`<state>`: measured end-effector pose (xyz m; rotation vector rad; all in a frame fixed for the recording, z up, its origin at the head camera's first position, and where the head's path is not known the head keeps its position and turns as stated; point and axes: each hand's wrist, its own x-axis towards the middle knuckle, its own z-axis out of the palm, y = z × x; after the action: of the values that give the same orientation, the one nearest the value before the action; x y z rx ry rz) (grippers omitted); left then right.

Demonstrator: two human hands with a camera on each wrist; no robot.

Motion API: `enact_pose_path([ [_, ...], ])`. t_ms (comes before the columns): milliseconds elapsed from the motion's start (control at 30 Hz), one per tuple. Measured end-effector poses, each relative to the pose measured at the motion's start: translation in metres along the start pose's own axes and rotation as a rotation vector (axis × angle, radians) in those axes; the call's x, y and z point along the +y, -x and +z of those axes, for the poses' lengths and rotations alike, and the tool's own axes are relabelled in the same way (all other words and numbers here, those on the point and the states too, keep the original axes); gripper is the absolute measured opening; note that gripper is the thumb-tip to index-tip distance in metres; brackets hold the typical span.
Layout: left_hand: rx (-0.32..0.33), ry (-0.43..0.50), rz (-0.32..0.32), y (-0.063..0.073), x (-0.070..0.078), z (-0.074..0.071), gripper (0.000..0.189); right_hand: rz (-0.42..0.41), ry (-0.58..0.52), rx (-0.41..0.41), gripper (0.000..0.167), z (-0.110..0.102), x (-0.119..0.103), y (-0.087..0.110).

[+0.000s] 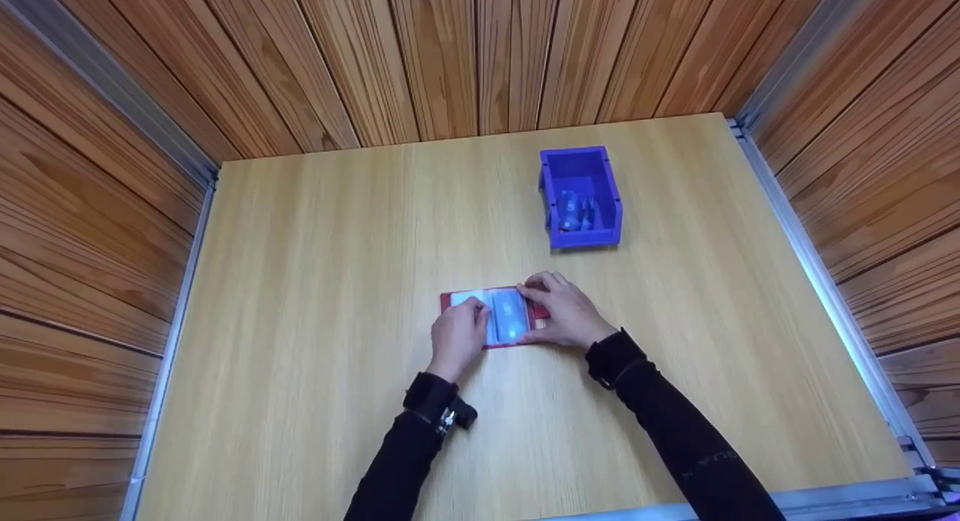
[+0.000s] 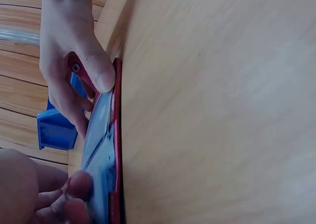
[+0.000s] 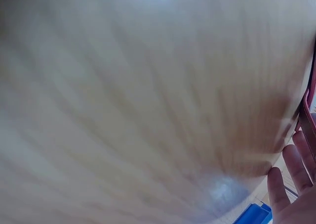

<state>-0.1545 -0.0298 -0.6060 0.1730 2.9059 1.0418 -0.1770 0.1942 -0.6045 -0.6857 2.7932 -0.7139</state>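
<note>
A small red card holder [image 1: 488,347] lies open on the table, with clear bluish plastic sleeves [image 1: 511,318] inside. My left hand [image 1: 456,337] is over its left page, thumb and curled fingers pinching at the sleeves near the middle. At the right side, my right hand [image 1: 566,311] grips the holder, thumb at the near corner and fingertips at the far one. A red strap with a metal snap [image 2: 75,67] shows under the right hand in the left wrist view. In the right wrist view only fingers [image 3: 296,167] beside the red cover's edge appear.
Behind and to the right stands a blue-purple plastic bin [image 1: 585,239] with several small clear-wrapped pieces [image 1: 571,212] in it. Wood-panelled walls [image 1: 442,63] and metal rails [image 1: 817,273] enclose the wooden table [image 1: 322,281].
</note>
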Motion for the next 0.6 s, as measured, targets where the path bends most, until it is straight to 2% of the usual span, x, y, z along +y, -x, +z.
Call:
enact_pose_path([
  [100, -0.02, -0.03, -0.073, -0.001, 0.005, 0.0, 0.022, 0.0, -0.002, 0.003, 0.096, 0.001, -0.002, -0.001],
  [233, -0.064, -0.035, -0.099, -0.004, 0.01, -0.002, 0.029, -0.007, -0.002, 0.009, 0.095, 0.002, -0.001, -0.001],
  [400, -0.11, -0.027, -0.089, -0.009, 0.008, -0.002, 0.033, 0.001, -0.001, -0.006, 0.096, 0.002, 0.0, -0.002],
  [600, -0.204, 0.071, -0.059, -0.015, -0.001, -0.004, 0.035, 0.006, -0.008, -0.003, 0.095, 0.002, 0.001, -0.002],
])
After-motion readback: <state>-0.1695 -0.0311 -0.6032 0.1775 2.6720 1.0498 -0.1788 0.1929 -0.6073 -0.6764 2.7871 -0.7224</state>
